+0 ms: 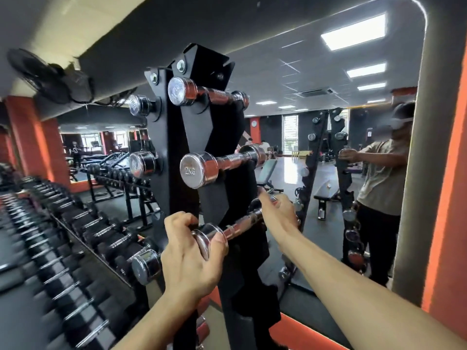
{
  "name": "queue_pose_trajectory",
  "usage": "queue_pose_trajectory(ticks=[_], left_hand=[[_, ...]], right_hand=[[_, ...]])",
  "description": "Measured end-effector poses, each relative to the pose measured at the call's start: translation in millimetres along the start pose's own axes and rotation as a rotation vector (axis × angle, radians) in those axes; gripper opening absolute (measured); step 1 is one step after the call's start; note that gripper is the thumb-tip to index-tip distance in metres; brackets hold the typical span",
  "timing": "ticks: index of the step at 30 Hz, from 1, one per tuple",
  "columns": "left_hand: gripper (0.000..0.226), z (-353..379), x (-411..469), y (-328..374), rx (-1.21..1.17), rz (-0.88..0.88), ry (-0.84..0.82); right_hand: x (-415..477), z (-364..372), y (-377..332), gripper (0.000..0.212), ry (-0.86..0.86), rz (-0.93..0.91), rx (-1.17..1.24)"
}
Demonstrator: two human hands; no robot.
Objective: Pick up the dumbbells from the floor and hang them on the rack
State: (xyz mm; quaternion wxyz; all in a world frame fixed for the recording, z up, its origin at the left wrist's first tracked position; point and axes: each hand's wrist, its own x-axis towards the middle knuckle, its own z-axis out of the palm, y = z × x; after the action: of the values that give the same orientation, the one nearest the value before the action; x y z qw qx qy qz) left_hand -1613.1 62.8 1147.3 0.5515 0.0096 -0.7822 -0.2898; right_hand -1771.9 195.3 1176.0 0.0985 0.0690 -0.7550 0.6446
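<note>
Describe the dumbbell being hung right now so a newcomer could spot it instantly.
Find the tall black rack standing before the wall mirror. On its near face, look below the chrome dumbbell stamped 2KG. The chrome dumbbell there is the only one held: left hand on its near head, right hand at the far end.

Rack crowded — 2KG dumbbell blocks above.

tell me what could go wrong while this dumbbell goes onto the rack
1. The chrome dumbbell is tilted, held only at its ends by the left hand and right hand; it may miss a notch and drop.
2. Fingers could get pinched against the black rack.
3. It might knock the 2KG dumbbell just above.
</note>
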Motion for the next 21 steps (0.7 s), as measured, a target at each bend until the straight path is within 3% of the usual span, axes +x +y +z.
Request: queue_pose_trajectory(ticks=[4, 8, 12, 21], left_hand=[[0.047, 5.7, -4.6, 2.1, 0.064, 0.005, -0.042], [0.047, 3.7, -0.6, 5.0, 0.104, 0.068, -0.045], [0.047, -8.7, 8.6, 9.7, 0.024, 0.098, -0.045], [0.027, -28.1, 42.6, 34.5, -0.071, 0.018, 0.032]], right_hand=[[12.0, 11.5, 7.6, 0.047, -0.041, 0.001, -0.028], [15.4, 10.4, 6.0, 0.038, -0.03, -0.029, -0.084], [6.0, 1.9, -6.5, 0.027, 0.011, -0.141, -0.029], [-24.7, -23.6, -48.9, 0.023, 0.064, -0.313, 0.096]])
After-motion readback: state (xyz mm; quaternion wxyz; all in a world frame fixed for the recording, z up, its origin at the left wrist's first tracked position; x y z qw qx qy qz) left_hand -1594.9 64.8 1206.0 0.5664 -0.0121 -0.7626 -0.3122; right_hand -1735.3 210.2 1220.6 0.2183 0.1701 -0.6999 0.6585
